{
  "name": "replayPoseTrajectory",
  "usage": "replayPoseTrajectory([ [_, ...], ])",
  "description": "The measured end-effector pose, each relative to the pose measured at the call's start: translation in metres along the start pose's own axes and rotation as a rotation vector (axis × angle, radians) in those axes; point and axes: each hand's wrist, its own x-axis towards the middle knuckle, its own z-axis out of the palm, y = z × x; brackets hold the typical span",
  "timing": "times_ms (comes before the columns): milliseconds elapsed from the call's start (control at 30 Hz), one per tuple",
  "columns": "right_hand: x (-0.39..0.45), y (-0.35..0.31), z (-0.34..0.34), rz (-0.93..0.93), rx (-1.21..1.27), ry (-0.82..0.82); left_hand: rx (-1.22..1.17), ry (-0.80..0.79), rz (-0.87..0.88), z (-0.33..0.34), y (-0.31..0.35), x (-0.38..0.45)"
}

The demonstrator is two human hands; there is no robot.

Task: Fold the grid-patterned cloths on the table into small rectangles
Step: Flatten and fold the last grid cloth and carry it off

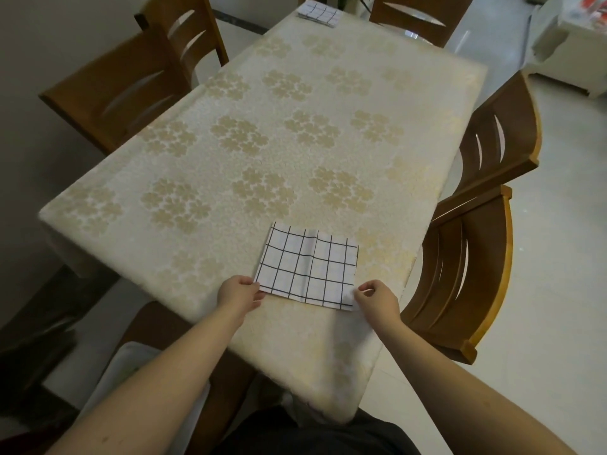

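A white cloth with a black grid (308, 267) lies flat on the table (262, 142) near its front right part, folded into a rectangle with a crease down its middle. My left hand (238, 295) pinches the cloth's near left corner. My right hand (377, 298) pinches its near right corner. A second grid-patterned cloth (318, 13) rests folded at the table's far edge, away from both hands.
The table wears a cream cover with gold flower clusters. Wooden chairs stand around it: two at the left (131, 83), one at the far end (417, 14), two at the right (460, 277). A white cushion (131, 372) lies on the seat below my left arm.
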Motion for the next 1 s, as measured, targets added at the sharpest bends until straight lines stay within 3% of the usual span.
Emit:
replayPoseTrajectory([
  [167, 0.012, -0.014, 0.004, -0.159, -0.115, -0.025, 0.193, 0.071, 0.101, -0.002, 0.002, 0.004],
  [533, 0.076, -0.057, 0.005, -0.378, -0.264, -0.119, 0.226, 0.143, 0.095, 0.008, 0.012, 0.007],
  [633, 0.097, -0.079, 0.007, -0.406, -0.277, -0.197, 0.107, 0.175, 0.038, 0.010, 0.015, 0.002],
  [767, 0.121, -0.107, 0.014, -0.422, -0.352, -0.333, -0.108, 0.090, -0.128, 0.010, 0.014, -0.008],
  [1000, 0.139, -0.134, 0.025, -0.430, -0.538, -0.497, -0.392, -0.047, -0.249, 0.010, 0.008, -0.024],
])
